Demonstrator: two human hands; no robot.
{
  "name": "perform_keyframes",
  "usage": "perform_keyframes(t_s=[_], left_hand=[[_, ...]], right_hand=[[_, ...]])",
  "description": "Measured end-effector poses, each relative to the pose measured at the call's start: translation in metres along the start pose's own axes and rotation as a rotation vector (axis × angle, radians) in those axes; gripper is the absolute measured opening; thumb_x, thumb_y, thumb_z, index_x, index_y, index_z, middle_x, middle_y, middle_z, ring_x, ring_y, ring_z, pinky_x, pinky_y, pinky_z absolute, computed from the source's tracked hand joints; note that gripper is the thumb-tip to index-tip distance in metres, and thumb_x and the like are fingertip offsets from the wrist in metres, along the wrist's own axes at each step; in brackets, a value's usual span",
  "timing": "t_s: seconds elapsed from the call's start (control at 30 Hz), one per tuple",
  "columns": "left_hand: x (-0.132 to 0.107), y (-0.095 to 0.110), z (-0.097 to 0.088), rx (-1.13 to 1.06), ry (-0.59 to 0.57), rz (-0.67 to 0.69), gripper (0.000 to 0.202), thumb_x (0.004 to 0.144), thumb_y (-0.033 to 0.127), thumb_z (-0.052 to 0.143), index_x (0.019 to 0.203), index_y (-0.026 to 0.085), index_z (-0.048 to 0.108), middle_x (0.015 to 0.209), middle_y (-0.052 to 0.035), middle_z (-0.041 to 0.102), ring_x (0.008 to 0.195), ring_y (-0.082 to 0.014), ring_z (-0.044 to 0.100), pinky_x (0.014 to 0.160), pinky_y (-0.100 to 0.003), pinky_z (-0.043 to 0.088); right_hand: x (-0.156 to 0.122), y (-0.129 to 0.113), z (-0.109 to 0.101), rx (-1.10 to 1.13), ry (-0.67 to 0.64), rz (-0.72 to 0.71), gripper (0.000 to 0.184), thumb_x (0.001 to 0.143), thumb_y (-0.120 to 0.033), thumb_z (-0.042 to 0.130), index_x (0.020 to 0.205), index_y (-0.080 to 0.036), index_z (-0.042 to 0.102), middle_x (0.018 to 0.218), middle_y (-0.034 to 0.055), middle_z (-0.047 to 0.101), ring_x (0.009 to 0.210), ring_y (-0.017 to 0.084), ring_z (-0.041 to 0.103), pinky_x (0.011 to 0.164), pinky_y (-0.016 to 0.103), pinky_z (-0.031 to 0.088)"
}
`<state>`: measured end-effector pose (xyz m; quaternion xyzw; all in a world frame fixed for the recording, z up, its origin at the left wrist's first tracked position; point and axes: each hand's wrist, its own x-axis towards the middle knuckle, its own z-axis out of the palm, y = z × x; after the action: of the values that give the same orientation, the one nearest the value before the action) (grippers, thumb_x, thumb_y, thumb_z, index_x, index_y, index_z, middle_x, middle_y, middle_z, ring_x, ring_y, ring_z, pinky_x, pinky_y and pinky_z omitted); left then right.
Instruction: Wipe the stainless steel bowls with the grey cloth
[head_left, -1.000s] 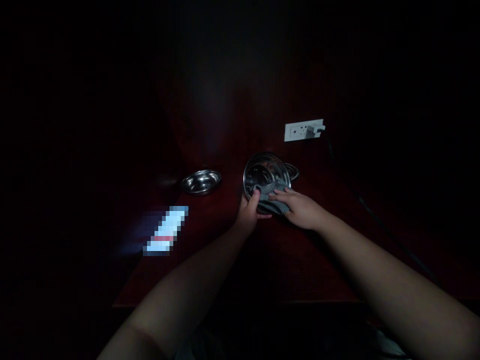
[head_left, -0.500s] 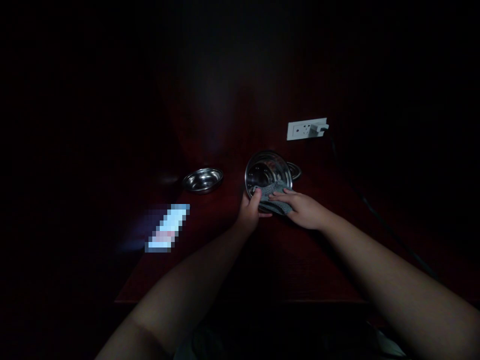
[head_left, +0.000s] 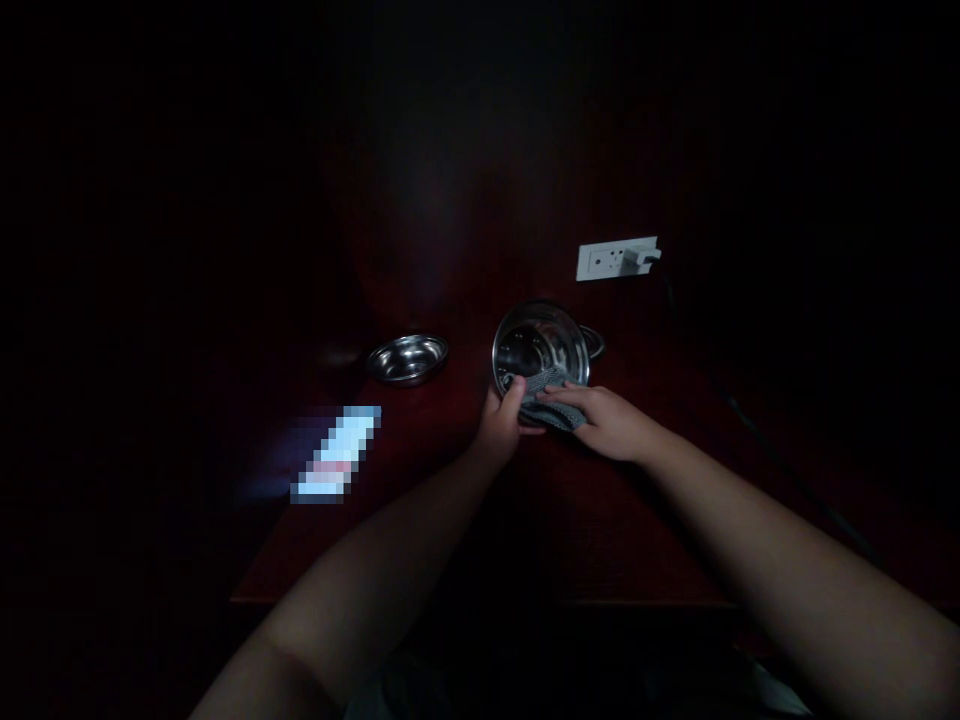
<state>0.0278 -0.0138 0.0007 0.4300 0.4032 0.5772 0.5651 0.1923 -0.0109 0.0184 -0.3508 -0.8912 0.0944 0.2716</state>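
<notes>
A shiny metal bowl [head_left: 540, 325] is tilted with its open mouth toward me, above the dark red table. My left hand [head_left: 501, 425] grips its lower left rim, thumb over the edge and fingers underneath. A grey cloth [head_left: 559, 405] is draped over the bowl's lower right rim, part inside and part outside. My right hand [head_left: 611, 420] presses on the cloth at that rim, its fingers closed on the fabric. Behind the bowl on the right, another round metal piece [head_left: 595, 342] shows only in part.
A shallow metal dish [head_left: 409, 360] stands to the left. Nearer me lies a lit, pixelated screen [head_left: 337, 455]. A white wall socket [head_left: 616, 258] with a plug is at the back right, and a dark cable [head_left: 787, 470] runs along the right. The table's front edge [head_left: 637, 603] is close to me.
Both hands, bowl and cloth hold nearly the same pose. The whole view has shifted very slightly, and the bowl appears turned a touch to the right.
</notes>
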Motion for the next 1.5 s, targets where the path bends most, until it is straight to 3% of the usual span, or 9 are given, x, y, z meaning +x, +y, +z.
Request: perform_keyframes(t_s=[0.13, 0.5, 0.7, 0.87, 1.07, 1.17, 1.3, 1.4, 1.5], left_hand=[[-0.001, 0.005, 0.001, -0.035, -0.016, -0.05, 0.053, 0.074, 0.048, 0.055, 0.12, 0.024, 0.042, 0.108, -0.0111, 0.059, 0.077, -0.0214, 0.063, 0.054, -0.034, 0.055], [-0.007, 0.004, 0.002, -0.052, -0.188, -0.169, 0.054, 0.068, 0.028, 0.056, 0.119, 0.015, 0.043, 0.102, -0.0142, 0.061, 0.073, -0.0234, 0.064, 0.056, -0.041, 0.055], [-0.009, 0.001, 0.001, -0.043, -0.279, -0.18, 0.056, 0.07, 0.032, 0.058, 0.12, 0.015, 0.042, 0.105, -0.0157, 0.061, 0.074, -0.0244, 0.065, 0.058, -0.041, 0.055], [-0.013, -0.003, 0.002, -0.041, -0.37, -0.127, 0.063, 0.075, 0.052, 0.053, 0.128, 0.022, 0.036, 0.117, -0.0159, 0.057, 0.087, -0.0263, 0.064, 0.066, -0.043, 0.055], [-0.009, -0.006, 0.003, -0.028, -0.296, -0.072, 0.068, 0.074, 0.061, 0.047, 0.13, 0.027, 0.032, 0.126, -0.0158, 0.05, 0.095, -0.0275, 0.061, 0.069, -0.044, 0.054], [-0.008, -0.006, 0.002, -0.015, -0.243, 0.008, 0.066, 0.075, 0.06, 0.048, 0.13, 0.027, 0.032, 0.126, -0.0136, 0.05, 0.1, -0.0276, 0.059, 0.074, -0.047, 0.053], [-0.008, -0.006, 0.001, -0.003, -0.133, 0.104, 0.061, 0.077, 0.055, 0.049, 0.129, 0.026, 0.034, 0.124, -0.0103, 0.052, 0.11, -0.0258, 0.053, 0.088, -0.045, 0.047], [-0.007, -0.006, 0.0, 0.032, -0.072, 0.157, 0.059, 0.077, 0.052, 0.051, 0.127, 0.023, 0.038, 0.122, -0.0093, 0.054, 0.115, -0.0245, 0.049, 0.096, -0.042, 0.042], [-0.006, -0.004, 0.0, 0.045, -0.053, 0.205, 0.056, 0.077, 0.051, 0.052, 0.125, 0.023, 0.041, 0.125, -0.0081, 0.053, 0.117, -0.0242, 0.047, 0.098, -0.04, 0.04]], right_hand=[[0.0, 0.004, 0.003, -0.059, 0.06, 0.007, 0.056, 0.069, -0.004, 0.046, 0.122, -0.019, 0.053, 0.129, 0.0052, 0.052, 0.124, 0.022, 0.042, 0.108, 0.045, 0.027], [0.001, 0.007, -0.001, 0.012, 0.243, 0.045, 0.059, 0.075, -0.008, 0.042, 0.133, -0.019, 0.04, 0.142, 0.005, 0.033, 0.132, 0.021, 0.028, 0.11, 0.046, 0.022], [0.001, 0.008, -0.003, 0.071, 0.248, -0.042, 0.055, 0.083, -0.015, 0.041, 0.136, -0.022, 0.034, 0.146, 0.0019, 0.025, 0.135, 0.021, 0.019, 0.111, 0.047, 0.018], [0.001, 0.006, -0.004, 0.155, 0.196, -0.113, 0.053, 0.083, -0.016, 0.042, 0.135, -0.023, 0.035, 0.144, 0.0021, 0.029, 0.134, 0.021, 0.021, 0.111, 0.047, 0.018], [0.0, -0.005, -0.003, 0.298, 0.077, -0.123, 0.04, 0.084, -0.02, 0.044, 0.122, -0.02, 0.052, 0.131, 0.006, 0.05, 0.124, 0.023, 0.041, 0.105, 0.043, 0.03], [0.0, -0.01, -0.004, 0.326, 0.034, -0.084, 0.026, 0.085, -0.025, 0.044, 0.101, -0.016, 0.062, 0.104, 0.0065, 0.065, 0.098, 0.021, 0.06, 0.088, 0.036, 0.045], [0.0, -0.014, -0.008, 0.282, 0.025, -0.04, 0.027, 0.086, -0.031, 0.043, 0.077, -0.014, 0.061, 0.072, 0.0031, 0.065, 0.064, 0.015, 0.058, 0.063, 0.028, 0.047], [0.001, -0.014, -0.009, 0.195, 0.015, 0.004, 0.025, 0.086, -0.029, 0.043, 0.08, -0.015, 0.062, 0.073, 0.0036, 0.066, 0.066, 0.016, 0.06, 0.065, 0.03, 0.048], [0.0, -0.011, -0.006, 0.076, 0.04, 0.027, 0.025, 0.081, -0.022, 0.045, 0.097, -0.018, 0.064, 0.098, 0.0061, 0.067, 0.09, 0.021, 0.063, 0.083, 0.036, 0.048]])
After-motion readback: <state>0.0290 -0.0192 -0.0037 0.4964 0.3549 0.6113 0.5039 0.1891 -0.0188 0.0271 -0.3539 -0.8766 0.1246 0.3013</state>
